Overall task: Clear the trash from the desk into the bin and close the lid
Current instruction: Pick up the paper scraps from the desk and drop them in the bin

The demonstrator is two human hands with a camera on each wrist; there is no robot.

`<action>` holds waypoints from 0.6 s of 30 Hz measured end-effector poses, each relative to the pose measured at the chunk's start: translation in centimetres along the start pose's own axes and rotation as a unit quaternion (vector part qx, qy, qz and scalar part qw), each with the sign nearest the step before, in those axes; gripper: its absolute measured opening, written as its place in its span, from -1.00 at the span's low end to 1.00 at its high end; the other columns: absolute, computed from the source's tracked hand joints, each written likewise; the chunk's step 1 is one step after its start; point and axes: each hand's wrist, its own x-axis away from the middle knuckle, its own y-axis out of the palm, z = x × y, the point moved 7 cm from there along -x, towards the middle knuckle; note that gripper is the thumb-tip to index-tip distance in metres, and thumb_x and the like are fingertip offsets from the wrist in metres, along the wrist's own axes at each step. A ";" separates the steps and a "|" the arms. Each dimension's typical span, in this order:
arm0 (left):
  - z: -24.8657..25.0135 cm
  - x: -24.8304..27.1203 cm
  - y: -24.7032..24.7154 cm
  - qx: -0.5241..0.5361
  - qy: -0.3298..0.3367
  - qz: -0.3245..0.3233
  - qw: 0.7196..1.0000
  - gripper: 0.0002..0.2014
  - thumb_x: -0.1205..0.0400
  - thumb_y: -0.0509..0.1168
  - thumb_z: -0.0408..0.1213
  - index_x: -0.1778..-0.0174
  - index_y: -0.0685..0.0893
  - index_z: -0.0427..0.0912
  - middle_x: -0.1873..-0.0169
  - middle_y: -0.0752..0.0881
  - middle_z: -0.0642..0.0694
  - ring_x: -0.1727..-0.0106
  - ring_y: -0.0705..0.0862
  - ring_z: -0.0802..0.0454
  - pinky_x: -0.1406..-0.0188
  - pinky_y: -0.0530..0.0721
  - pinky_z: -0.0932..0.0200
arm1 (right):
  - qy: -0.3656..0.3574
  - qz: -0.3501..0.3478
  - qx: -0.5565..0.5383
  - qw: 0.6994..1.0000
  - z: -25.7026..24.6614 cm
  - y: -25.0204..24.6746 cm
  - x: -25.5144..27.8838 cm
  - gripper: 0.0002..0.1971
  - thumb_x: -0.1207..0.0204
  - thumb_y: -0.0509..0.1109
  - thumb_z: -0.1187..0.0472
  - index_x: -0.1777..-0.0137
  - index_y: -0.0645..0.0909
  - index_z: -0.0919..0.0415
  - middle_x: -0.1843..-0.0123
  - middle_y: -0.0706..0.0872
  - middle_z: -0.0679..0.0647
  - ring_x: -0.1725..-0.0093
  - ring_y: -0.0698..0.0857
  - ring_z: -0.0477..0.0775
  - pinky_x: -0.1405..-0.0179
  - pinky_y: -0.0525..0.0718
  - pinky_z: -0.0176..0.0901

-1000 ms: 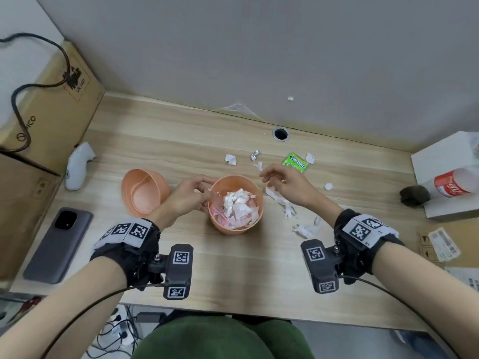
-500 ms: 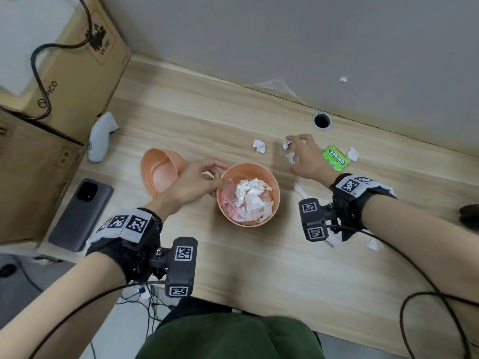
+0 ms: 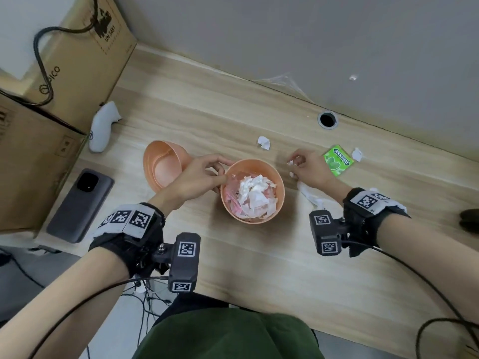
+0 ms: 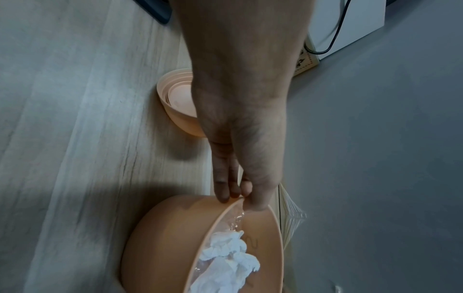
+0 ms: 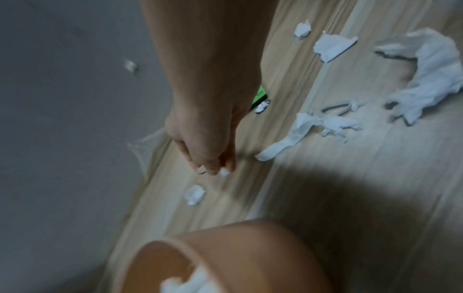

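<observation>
The orange bin (image 3: 281,185) stands mid-desk, filled with white tissue and pink wrappers. My left hand (image 3: 220,174) pinches its left rim, thumb inside and fingers outside, as the left wrist view also shows on the bin (image 4: 175,237). The orange lid (image 3: 162,167) lies upside down to the bin's left. My right hand (image 3: 295,164) is right of the bin, its fingers curled and pinching a small foil scrap (image 3: 291,162) just above the desk. On the desk lie a white scrap (image 3: 263,142), a green gum wrapper (image 3: 338,163) and a torn tissue strip (image 3: 311,194).
A grey phone (image 3: 77,206) and a white controller (image 3: 102,130) lie at the left beside cardboard boxes (image 3: 77,73). A cable hole (image 3: 327,119) sits near the wall. More tissue pieces (image 5: 431,79) lie under my right forearm. A dark object (image 3: 469,220) is at the right edge.
My right hand went from the bin's rim out to the scraps behind and to the right, then closed its fingers on a small scrap. My left hand stayed on the bin rim.
</observation>
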 end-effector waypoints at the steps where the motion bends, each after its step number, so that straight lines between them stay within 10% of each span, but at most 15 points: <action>1: 0.0 0.0 0.0 -0.001 0.000 0.000 1.000 -0.70 -0.53 0.40 -0.49 -0.08 0.74 -0.03 0.30 0.60 -0.06 0.31 0.65 0.10 0.32 0.66 0.34 | -0.006 0.006 -0.066 0.998 -1.3 -0.7 0.5 -0.89 -0.47 0.36 0.37 0.05 0.63 0.20 0.39 0.64 0.01 0.44 0.70 -0.18 0.19 0.63 -0.11; 5: 0.3 0.0 0.1 0.001 0.002 0.002 1.000 -0.72 -0.52 0.46 -0.45 -0.04 0.75 0.01 0.30 0.60 -0.06 0.36 0.66 0.19 0.37 0.63 0.40 | -0.111 -0.022 -0.152 0.982 -8.8 -2.8 3.1 -0.88 -0.46 0.43 0.32 0.04 0.64 0.15 0.24 0.66 0.07 0.32 0.70 0.03 0.20 0.71 -0.23; 11: 0.5 0.4 0.1 -0.006 0.008 0.009 1.000 -0.67 -0.51 0.39 -0.51 -0.08 0.75 -0.03 0.31 0.59 -0.10 0.37 0.64 0.16 0.38 0.64 0.37 | -0.219 -0.290 0.119 0.924 -12.8 1.9 7.2 -0.72 -0.48 0.43 0.26 -0.19 0.66 0.10 -0.07 0.56 0.05 0.03 0.61 -0.16 0.05 0.52 -0.61; 18: -0.1 1.0 -0.8 -0.004 0.003 0.011 1.000 -0.67 -0.51 0.39 -0.53 -0.15 0.72 -0.14 0.32 0.59 -0.12 0.38 0.65 0.08 0.37 0.65 0.34 | -0.140 -0.107 -0.003 0.984 -10.6 -0.9 2.0 -0.71 -0.59 0.16 0.34 -0.15 0.65 0.09 -0.22 0.68 0.12 0.00 0.66 0.10 -0.07 0.65 -0.05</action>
